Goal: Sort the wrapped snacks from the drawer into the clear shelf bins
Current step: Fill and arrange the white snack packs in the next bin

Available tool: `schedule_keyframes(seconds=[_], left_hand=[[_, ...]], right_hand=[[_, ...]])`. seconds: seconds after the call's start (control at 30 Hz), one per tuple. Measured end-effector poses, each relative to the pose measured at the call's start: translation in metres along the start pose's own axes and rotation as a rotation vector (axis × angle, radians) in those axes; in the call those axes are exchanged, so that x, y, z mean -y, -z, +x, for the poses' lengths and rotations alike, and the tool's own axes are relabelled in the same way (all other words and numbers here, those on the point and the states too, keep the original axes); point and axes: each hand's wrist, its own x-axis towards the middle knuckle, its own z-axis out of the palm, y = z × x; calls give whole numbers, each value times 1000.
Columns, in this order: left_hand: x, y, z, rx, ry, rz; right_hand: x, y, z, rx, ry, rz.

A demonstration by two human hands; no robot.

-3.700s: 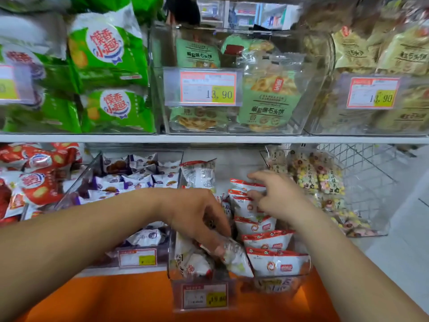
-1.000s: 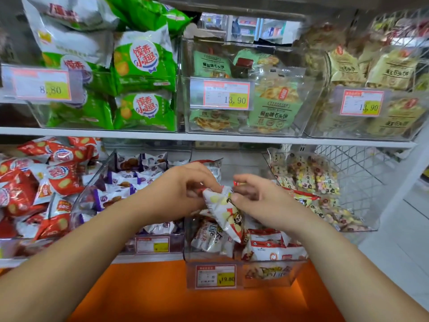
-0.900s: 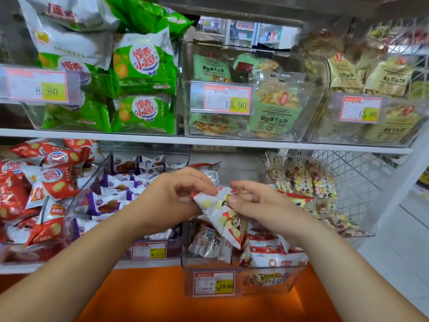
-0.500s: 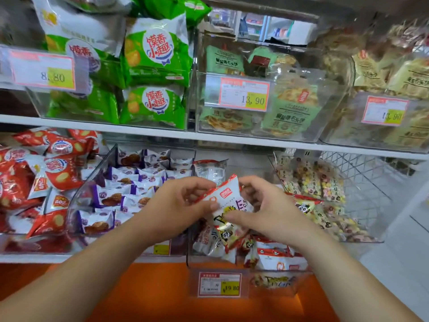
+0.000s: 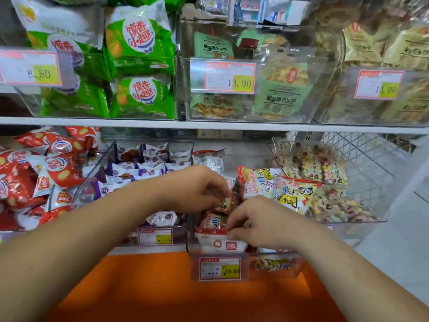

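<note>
clear bin [image 5: 189, 231] (crowded) | left grip [image 5: 197, 189] holds packet [image 5: 223, 205] | right grip [image 5: 262, 223] pinches front packet [image 5: 218, 244]

Shelf board [image 5: 139, 123]: white, runs across the whole view.
8.80 tag [image 5: 30, 67]: upper left, pink frame, yellow price field.
Middle 13.90 tag [image 5: 229, 76]: above the board.
Right 13.90 tag [image 5: 378, 83]: same kind, slightly blurred.
19.80 tag [image 5: 219, 268]: low, in the middle.
Orange panel [image 5: 162, 287]: at the bottom.
Wire basket [image 5: 362, 154]: white mesh, at right under the board.

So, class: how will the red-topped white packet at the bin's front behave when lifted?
The white packet looks puffed and crinkled, so probably light and floppy. Its glossy film may be slippery; pinching the red seam likely grips best.
</note>
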Motion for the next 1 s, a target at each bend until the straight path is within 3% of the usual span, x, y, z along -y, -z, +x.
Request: schedule_keyframes(seconds=[0.1, 0.2, 0.27, 0.47, 0.73, 0.83, 1.0], left_hand=[[-2, -11, 34, 248, -32, 185], [2, -21, 56, 345, 17, 246], [9, -24, 62, 408, 33, 217], [11, -30, 73, 592, 109, 255], [5, -33, 76, 641, 114, 266], [3, -34, 71, 617, 80, 361], [-1, -48, 68, 717, 49, 510]], right_hand=[[-5, 7, -1, -100, 12, 125], [-7, 10, -1, -497, -33, 320], [-11, 10, -3, -667, -1, 174], [-19, 14, -8, -361, -137, -234], [-12, 10, -5, -313, -117, -318], [-15, 12, -5, -315, -118, -273], [-20, 11, -3, -314, -144, -221]])
